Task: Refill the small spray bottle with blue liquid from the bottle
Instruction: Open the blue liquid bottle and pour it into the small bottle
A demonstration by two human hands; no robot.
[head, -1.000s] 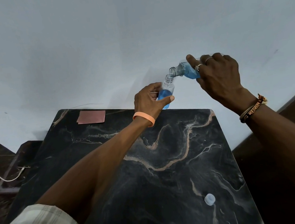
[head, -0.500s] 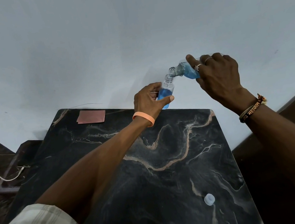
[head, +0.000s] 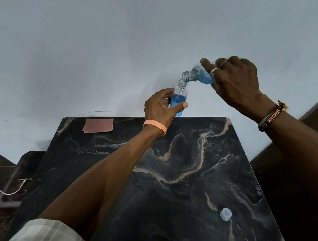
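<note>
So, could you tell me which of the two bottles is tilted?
The larger bottle in the right hand, neck angled down; the small bottle in the left hand is upright.

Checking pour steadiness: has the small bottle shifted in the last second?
No. The small spray bottle stays put above the table's far edge, in the left hand.

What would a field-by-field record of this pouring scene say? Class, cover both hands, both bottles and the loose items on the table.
left hand: grips small bottle, roughly upright
right hand: grips large bottle, tilted neck-down
small bottle: uncapped, partly full of blue liquid
large bottle: uncapped, mouth just above small bottle's mouth
table: dark marble
cap: loose on table, near side
pink sheet: table's far left corner
</note>
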